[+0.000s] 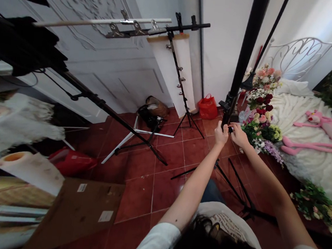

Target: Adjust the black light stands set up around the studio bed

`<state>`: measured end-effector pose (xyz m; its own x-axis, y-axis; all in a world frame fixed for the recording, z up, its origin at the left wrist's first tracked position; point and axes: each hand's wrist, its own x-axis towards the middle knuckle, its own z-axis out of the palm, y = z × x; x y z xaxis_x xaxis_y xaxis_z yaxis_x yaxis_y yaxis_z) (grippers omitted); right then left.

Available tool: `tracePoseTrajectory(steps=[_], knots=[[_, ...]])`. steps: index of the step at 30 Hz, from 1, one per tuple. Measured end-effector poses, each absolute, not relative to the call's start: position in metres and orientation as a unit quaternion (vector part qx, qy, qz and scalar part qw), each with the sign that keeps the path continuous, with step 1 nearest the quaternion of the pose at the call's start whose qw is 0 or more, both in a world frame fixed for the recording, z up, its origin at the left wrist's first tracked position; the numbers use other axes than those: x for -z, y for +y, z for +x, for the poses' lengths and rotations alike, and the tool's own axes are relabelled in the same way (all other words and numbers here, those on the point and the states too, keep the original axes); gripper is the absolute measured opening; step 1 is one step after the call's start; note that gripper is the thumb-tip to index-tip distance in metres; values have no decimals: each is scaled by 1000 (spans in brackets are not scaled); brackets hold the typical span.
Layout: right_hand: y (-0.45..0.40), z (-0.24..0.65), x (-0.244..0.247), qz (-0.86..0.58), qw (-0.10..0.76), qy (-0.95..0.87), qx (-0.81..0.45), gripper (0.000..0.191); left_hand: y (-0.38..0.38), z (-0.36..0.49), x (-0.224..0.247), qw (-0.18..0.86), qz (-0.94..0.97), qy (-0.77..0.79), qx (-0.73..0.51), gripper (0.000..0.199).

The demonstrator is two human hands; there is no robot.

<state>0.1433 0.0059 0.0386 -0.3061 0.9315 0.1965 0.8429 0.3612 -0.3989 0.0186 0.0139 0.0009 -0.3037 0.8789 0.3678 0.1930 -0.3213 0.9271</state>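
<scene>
A tall black light stand rises in front of me, its tripod legs spread on the floor close to my body. My left hand is closed around the stand's pole, below a clamp collar. On the pole's right side, my right hand has its fingers closed at a small dark knob, which they partly hide. Both arms stretch forward at about the same height.
To the left stands another black light stand; beyond it is a backdrop stand with clips. A cardboard box holds rolls. Flowers and a bed with a pink plush toy are right. A red bag sits ahead.
</scene>
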Motion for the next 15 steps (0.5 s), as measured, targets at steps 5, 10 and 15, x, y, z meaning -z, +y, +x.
tracePoseTrajectory(steps=[5,10,15], knots=[[-10,133,-30,-577,224,-779,-97,39,14,20,1,251,521,517,-631,60],[-42,139,-2,-559,213,-797,-84,36,14,19,0,257,524,522,-622,58],[-61,155,1,-587,191,-783,-77,34,12,18,-2,267,530,509,-623,59]])
